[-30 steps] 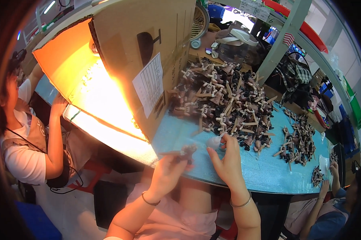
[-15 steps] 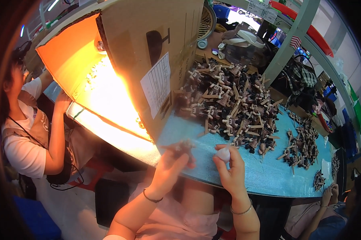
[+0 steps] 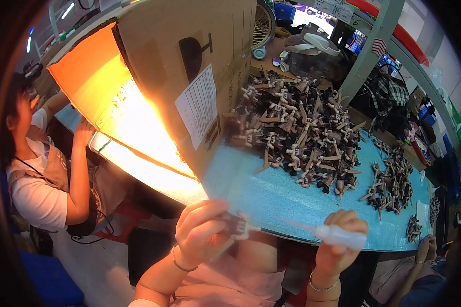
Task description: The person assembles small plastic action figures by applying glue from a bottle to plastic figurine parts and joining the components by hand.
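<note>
My left hand (image 3: 199, 233) grips a small dark toy figure part (image 3: 235, 223) just off the near edge of the blue table (image 3: 286, 199). My right hand (image 3: 343, 240) holds a small clear squeeze bottle (image 3: 335, 234) whose thin nozzle points left toward the figure, a short gap from it. A big heap of dark and tan toy figures (image 3: 291, 128) lies on the table beyond my hands. A smaller heap of figures (image 3: 391, 181) lies to its right.
A large cardboard box (image 3: 189, 66) lit orange inside stands at the table's left. A person in a white shirt and apron (image 3: 41, 169) sits on the left, reaching into it. Another person's hand (image 3: 424, 248) shows at lower right. A fan (image 3: 263, 23) and clutter sit behind.
My hands have dropped from the table edge toward my lap and moved apart. The right hand now holds the squeeze bottle with its nozzle aimed at the figure in my left.
</note>
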The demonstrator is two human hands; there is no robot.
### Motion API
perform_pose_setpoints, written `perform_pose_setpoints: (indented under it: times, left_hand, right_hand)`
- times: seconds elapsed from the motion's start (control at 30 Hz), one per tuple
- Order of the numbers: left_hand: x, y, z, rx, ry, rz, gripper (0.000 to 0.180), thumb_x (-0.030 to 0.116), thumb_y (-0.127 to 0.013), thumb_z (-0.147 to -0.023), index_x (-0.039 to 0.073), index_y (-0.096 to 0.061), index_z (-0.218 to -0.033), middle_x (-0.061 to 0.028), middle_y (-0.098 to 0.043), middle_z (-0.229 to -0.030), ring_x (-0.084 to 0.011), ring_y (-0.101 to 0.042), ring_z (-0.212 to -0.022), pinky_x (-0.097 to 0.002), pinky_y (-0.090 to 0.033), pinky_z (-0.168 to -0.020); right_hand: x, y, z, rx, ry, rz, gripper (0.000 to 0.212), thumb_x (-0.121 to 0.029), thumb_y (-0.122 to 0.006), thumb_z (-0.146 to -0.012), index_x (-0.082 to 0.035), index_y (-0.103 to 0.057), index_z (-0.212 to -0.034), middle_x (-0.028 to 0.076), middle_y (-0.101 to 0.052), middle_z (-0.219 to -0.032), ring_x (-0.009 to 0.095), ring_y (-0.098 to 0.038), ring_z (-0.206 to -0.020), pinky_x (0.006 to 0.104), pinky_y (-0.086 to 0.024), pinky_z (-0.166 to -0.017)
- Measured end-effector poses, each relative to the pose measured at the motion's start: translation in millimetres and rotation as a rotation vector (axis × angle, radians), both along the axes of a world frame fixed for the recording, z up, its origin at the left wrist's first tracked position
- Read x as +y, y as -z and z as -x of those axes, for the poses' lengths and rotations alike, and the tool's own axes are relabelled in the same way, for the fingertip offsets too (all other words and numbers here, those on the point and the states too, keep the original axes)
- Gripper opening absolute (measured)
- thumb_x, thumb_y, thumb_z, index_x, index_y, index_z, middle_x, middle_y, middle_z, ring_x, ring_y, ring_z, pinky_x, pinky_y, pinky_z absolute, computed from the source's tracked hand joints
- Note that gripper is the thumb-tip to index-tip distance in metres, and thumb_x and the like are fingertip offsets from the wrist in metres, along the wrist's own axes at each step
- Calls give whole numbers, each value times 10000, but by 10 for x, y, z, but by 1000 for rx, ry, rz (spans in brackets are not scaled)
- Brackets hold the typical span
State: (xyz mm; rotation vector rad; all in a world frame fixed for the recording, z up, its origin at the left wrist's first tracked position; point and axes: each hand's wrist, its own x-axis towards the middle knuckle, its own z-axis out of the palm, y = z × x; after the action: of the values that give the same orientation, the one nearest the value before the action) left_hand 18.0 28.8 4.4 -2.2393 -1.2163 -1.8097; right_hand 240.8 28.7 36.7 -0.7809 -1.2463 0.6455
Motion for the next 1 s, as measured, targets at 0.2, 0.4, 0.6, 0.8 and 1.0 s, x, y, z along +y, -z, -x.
perform_pose_setpoints:
  times: [0.2, 0.4, 0.6, 0.8, 1.0]
  left_hand:
    - [-23, -54, -13, 95, -39, -79, 382, 26, -754, -583, 64, -523, -885, -137, -595, -1007, -275, -601, -845, -330, -511, -686]
    - [-44, -47, -11, 74, -54, -79, 387, 17, -750, -578, 69, -524, -888, -122, -591, -990, -262, -588, -831, -335, -509, -695]
    - [-76, -50, -16, 76, -27, 2, 453, -44, -745, -553, 84, -464, -885, -148, -572, -1010, -309, -571, -885, -373, -498, -754]
    - [-72, -37, -16, 73, -31, -3, 460, -38, -755, -551, 86, -464, -884, -146, -566, -1015, -309, -573, -886, -366, -503, -741]
    - [-73, -29, -9, 69, -30, 2, 458, -42, -753, -553, 83, -463, -885, -146, -564, -1013, -304, -575, -886, -357, -505, -732]
  right_hand:
    - [-264, -99, 20, -281, 55, -254, 519, -568, -645, -734, -108, -420, -823, -3, -412, -687, 121, -374, -572, 276, -275, -533]
    - [-294, -90, 84, -358, 147, -236, 524, -578, -635, -733, -114, -418, -843, -21, -410, -696, 118, -382, -575, 272, -287, -547]
    - [-261, -95, 85, -394, 146, -286, 536, -579, -639, -728, -104, -424, -850, -14, -418, -700, 123, -395, -571, 268, -299, -528]
    - [-273, -120, 84, -443, 108, -268, 534, -566, -657, -716, -97, -436, -846, -14, -431, -688, 124, -409, -564, 270, -308, -527]
    - [-276, -131, 90, -431, 90, -260, 530, -561, -656, -713, -94, -439, -840, -13, -436, -683, 126, -412, -561, 271, -315, -525]
